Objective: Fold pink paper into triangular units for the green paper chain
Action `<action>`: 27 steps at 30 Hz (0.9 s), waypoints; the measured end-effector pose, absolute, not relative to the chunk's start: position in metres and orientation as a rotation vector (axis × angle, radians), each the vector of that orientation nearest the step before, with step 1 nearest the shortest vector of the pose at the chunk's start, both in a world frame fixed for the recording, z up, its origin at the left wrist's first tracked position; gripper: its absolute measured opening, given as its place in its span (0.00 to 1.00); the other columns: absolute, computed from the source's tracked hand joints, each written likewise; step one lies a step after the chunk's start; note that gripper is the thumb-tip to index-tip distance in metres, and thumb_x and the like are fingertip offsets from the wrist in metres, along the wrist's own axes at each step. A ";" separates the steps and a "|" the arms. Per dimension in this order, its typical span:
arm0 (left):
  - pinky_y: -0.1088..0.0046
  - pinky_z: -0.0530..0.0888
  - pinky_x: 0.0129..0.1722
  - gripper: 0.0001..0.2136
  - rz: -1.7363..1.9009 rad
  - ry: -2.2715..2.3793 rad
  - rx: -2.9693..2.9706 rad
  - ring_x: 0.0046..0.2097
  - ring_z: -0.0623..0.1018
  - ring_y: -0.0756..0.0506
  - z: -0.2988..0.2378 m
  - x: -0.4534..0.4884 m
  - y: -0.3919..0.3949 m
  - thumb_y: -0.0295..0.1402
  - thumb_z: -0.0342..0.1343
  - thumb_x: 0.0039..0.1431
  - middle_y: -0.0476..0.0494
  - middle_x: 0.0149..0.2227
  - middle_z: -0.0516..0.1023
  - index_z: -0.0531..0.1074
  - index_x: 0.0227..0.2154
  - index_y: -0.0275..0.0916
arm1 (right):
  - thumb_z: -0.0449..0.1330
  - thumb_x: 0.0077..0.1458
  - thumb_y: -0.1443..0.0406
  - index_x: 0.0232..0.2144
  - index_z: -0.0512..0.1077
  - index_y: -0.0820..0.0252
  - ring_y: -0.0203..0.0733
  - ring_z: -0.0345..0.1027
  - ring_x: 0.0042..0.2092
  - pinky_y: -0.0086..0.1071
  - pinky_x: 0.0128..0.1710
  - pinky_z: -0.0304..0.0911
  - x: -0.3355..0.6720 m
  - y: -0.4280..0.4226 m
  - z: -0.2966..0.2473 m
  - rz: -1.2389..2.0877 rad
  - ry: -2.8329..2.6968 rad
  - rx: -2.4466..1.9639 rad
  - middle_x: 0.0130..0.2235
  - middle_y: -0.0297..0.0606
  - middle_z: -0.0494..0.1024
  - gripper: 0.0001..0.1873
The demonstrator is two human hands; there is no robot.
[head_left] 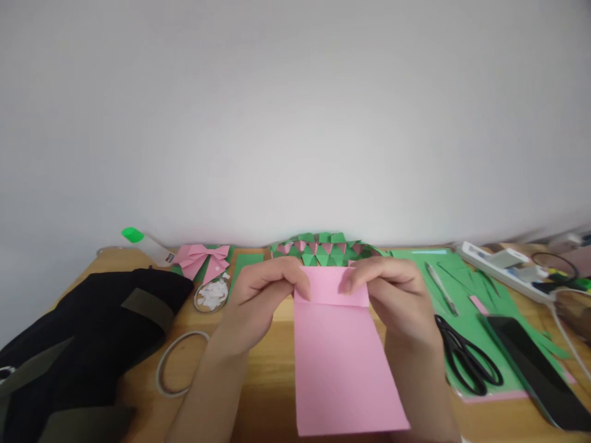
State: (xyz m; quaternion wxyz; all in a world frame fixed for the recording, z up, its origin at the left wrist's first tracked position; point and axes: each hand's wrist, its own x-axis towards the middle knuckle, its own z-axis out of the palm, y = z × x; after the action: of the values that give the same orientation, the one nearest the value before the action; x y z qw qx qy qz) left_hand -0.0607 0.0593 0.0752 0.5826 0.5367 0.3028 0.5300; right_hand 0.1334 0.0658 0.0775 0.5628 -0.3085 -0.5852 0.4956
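Note:
A strip of pink paper (344, 369) hangs down between my two hands, its top edge folded over into a flap with a crease below. My left hand (265, 301) pinches the flap's left end, thumb on the front. At the right end my right hand (397, 295) grips the same flap between thumb and curled fingers. The lower part of the paper is free and reaches toward me. Behind the hands, against the wall, stands a green and pink folded-paper piece (321, 247), partly hidden by them.
Left lie a black cloth item (92, 320), a roll of tape (161, 375), a pink paper bow (203, 258), white scraps (213, 294) and a green-capped bottle (148, 246). Right are black-handled scissors (466, 357), a phone (535, 369), green paper (462, 289), a pen (442, 288) and a power strip (503, 271).

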 end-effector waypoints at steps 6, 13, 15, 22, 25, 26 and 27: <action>0.74 0.61 0.24 0.16 1.259 0.693 1.166 0.30 0.70 0.50 0.076 -0.058 0.056 0.19 0.50 0.56 0.51 0.26 0.73 0.78 0.23 0.43 | 0.57 0.49 0.79 0.24 0.82 0.50 0.34 0.76 0.30 0.25 0.30 0.68 0.133 0.066 0.076 1.208 -1.355 -0.714 0.27 0.28 0.83 0.20; 0.74 0.62 0.25 0.16 1.237 0.669 1.232 0.30 0.69 0.50 0.077 -0.061 0.060 0.19 0.49 0.55 0.51 0.24 0.72 0.77 0.22 0.43 | 0.54 0.49 0.80 0.26 0.82 0.48 0.29 0.76 0.32 0.20 0.32 0.68 0.134 0.066 0.076 1.213 -1.379 -0.684 0.28 0.24 0.83 0.24; 0.74 0.61 0.25 0.16 1.265 0.702 1.181 0.29 0.69 0.51 0.078 -0.060 0.058 0.18 0.48 0.55 0.51 0.24 0.71 0.77 0.22 0.42 | 0.54 0.50 0.81 0.27 0.82 0.48 0.28 0.76 0.32 0.19 0.33 0.69 0.134 0.065 0.076 1.209 -1.394 -0.673 0.29 0.23 0.83 0.24; 0.72 0.62 0.26 0.15 1.237 0.693 1.164 0.30 0.69 0.49 0.079 -0.057 0.055 0.19 0.49 0.55 0.49 0.25 0.71 0.76 0.21 0.42 | 0.53 0.49 0.82 0.27 0.82 0.48 0.28 0.76 0.32 0.18 0.33 0.69 0.135 0.065 0.077 1.188 -1.420 -0.669 0.29 0.23 0.83 0.26; 0.72 0.61 0.26 0.15 1.233 0.674 1.188 0.30 0.68 0.50 0.077 -0.059 0.056 0.20 0.49 0.55 0.50 0.24 0.70 0.76 0.21 0.42 | 0.53 0.49 0.82 0.27 0.82 0.48 0.30 0.76 0.31 0.20 0.32 0.70 0.135 0.066 0.076 1.179 -1.432 -0.661 0.28 0.24 0.83 0.25; 0.72 0.61 0.27 0.15 1.234 0.670 1.198 0.29 0.68 0.50 0.077 -0.060 0.057 0.20 0.49 0.55 0.50 0.24 0.70 0.76 0.21 0.42 | 0.53 0.49 0.82 0.27 0.82 0.49 0.30 0.76 0.31 0.20 0.32 0.70 0.135 0.066 0.076 1.177 -1.431 -0.663 0.28 0.25 0.83 0.25; 0.72 0.61 0.27 0.15 1.237 0.669 1.207 0.30 0.68 0.50 0.077 -0.061 0.057 0.20 0.49 0.55 0.50 0.24 0.69 0.76 0.21 0.42 | 0.53 0.48 0.82 0.27 0.82 0.49 0.30 0.76 0.30 0.20 0.32 0.70 0.135 0.066 0.076 1.174 -1.429 -0.665 0.28 0.25 0.83 0.25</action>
State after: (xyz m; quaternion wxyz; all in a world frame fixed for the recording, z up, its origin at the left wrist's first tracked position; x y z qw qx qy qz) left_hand -0.0609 0.0571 0.0771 0.6006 0.5207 0.2888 0.5336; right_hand 0.1349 0.0663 0.0763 0.5546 -0.2815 -0.6050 0.4971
